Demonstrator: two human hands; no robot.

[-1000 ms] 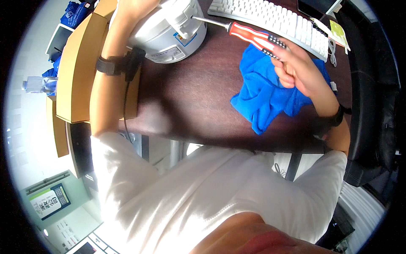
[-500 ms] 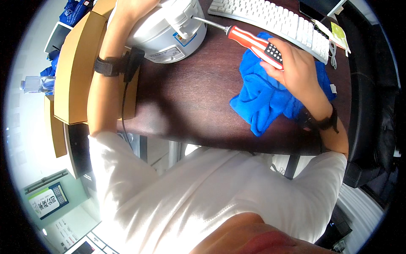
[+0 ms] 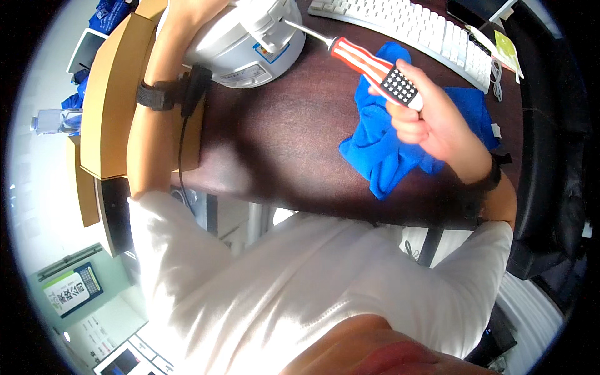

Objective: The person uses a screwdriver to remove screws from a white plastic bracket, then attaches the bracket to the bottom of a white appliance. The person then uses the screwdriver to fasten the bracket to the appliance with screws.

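Pointing forward-left at white appliance, screwdriver, long axis diagonal.

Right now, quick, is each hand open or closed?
Left hand: at the cooker; fingers out of frame, so grip can't be told.
Right hand: closed on the screwdriver.
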